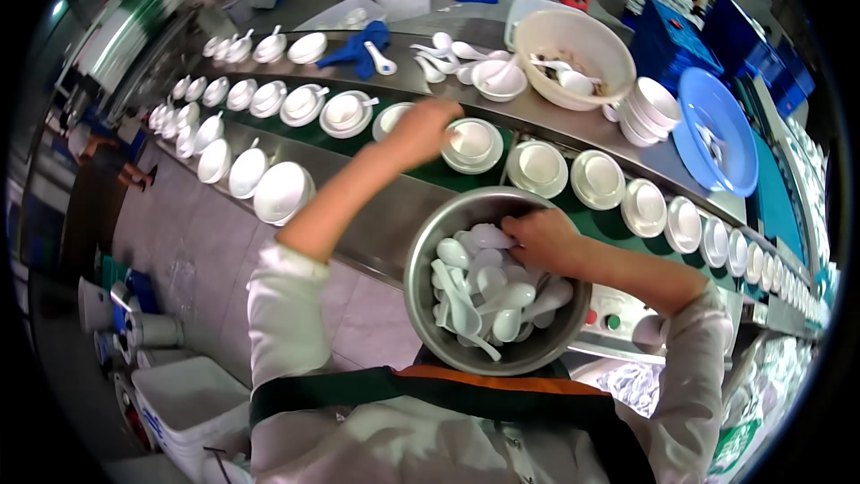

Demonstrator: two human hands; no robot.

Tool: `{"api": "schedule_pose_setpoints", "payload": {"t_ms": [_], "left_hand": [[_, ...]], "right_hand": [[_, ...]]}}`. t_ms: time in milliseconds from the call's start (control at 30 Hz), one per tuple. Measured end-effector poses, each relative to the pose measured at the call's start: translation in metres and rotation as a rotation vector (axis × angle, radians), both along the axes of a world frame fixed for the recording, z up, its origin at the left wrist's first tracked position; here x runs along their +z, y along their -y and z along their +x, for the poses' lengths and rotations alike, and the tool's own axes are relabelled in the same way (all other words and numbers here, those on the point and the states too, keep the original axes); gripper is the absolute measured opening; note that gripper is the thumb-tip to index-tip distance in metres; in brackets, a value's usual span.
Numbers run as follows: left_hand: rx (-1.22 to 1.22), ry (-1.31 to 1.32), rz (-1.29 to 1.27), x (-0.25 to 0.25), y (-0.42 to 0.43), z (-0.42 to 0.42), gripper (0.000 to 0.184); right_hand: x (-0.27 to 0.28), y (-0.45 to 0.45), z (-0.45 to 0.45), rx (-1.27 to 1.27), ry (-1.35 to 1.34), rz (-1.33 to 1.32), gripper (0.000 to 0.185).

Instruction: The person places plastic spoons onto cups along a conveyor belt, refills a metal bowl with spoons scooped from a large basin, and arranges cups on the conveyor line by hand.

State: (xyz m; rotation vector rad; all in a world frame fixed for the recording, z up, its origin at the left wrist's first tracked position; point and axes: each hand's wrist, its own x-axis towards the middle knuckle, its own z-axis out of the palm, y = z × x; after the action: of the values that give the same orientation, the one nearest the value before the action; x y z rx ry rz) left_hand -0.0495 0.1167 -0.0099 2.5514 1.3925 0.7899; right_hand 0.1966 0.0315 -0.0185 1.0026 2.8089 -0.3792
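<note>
Smooth, glossy white spoons (461, 305) lie jumbled in a round, dull-metal bowl (419, 305) on the near side; the right hand (542, 237) bends into them, its grip partly hidden. The left hand (417, 134), blurred, reaches over stacked white dishes (472, 142) on the green belt (421, 182); I cannot tell whether either grip holds anything.

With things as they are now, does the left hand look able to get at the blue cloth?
Probably yes: the left hand is above the row of stacked bowls, and nothing tall seems to stand between it and the blue cloth. A white spoon lies against the cloth.
</note>
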Motion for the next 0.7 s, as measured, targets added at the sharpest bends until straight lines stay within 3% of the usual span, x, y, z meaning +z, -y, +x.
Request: {"api": "schedule_pose_setpoints", "payload": {"t_ms": [67,133,200,267,300,400,467,533,600,633,667,700], "left_hand": [[-0.120,0.015,-0.360,0.031,0.064,0.017,0.021],[-0.428,-0.084,-0.279,0.023,0.106,0.020,0.023],[-0.521,-0.177,-0.222,0.003,0.139,0.029,0.021],[-0.538,-0.162,-0.181,-0.015,0.152,0.038,0.017],[-0.546,-0.170,-0.132,-0.020,0.154,0.039,0.013],[-0.576,-0.271,-0.246,-0.012,0.150,0.042,0.010],[-0.593,-0.266,-0.271,-0.012,0.149,0.036,0.009],[-0.594,-0.258,-0.311,-0.010,0.151,0.029,0.009],[-0.604,-0.041,-0.286,-0.001,0.154,0.019,0.010],[-0.600,-0.038,-0.284,0.002,0.151,0.013,0.010],[-0.516,0.039,-0.373,0.005,0.148,0.008,0.010],[-0.430,0.112,-0.459,0.010,0.146,0.006,0.010]], "right_hand": [[0.008,-0.003,0.006,0.015,-0.120,0.005,0.024],[0.018,-0.006,0.006,-0.033,-0.328,0.034,0.025],[0.025,-0.024,0.006,-0.186,-0.512,-0.251,0.023],[0.029,-0.058,-0.005,-0.249,-0.473,-0.147,0.026],[0.035,-0.070,-0.017,-0.242,-0.599,-0.231,0.027],[0.029,-0.121,-0.053,-0.210,-0.378,-0.498,0.029],[0.026,-0.123,-0.078,-0.072,-0.210,-1.041,0.034],[0.025,-0.139,-0.088,-0.032,-0.273,-1.097,0.037],[0.019,-0.153,-0.095,-0.152,-0.407,-0.976,0.032],[0.006,-0.182,-0.111,-0.221,-0.489,-0.646,0.029],[0.000,-0.195,-0.127,-0.253,-0.313,-0.299,0.024],[0.002,-0.193,-0.129,-0.273,-0.343,-0.313,0.019]]}}
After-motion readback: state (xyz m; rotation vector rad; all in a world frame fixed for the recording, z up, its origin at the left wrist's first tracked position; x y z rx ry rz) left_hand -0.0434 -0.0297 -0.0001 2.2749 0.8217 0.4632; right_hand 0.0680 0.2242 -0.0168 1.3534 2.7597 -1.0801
